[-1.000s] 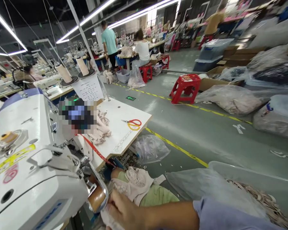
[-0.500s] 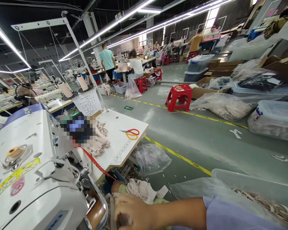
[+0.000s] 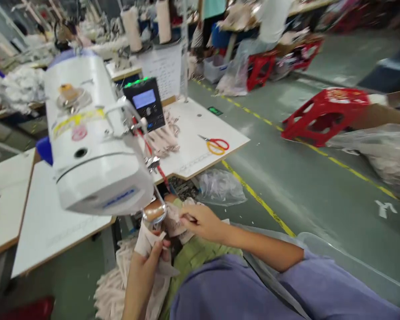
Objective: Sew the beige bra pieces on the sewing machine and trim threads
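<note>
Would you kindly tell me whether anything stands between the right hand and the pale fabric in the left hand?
Nothing visible blocks the gap between the right hand and the pale fabric, though the left hand covers part of that fabric. The sewing machine stands off that line.

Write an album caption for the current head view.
Left hand holding pale cloth by a sewing machine, right hand nearby, scissors lying on the table.

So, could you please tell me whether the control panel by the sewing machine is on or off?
The control panel is on: its screen glows blue, and green lights shine along its top edge.
</note>
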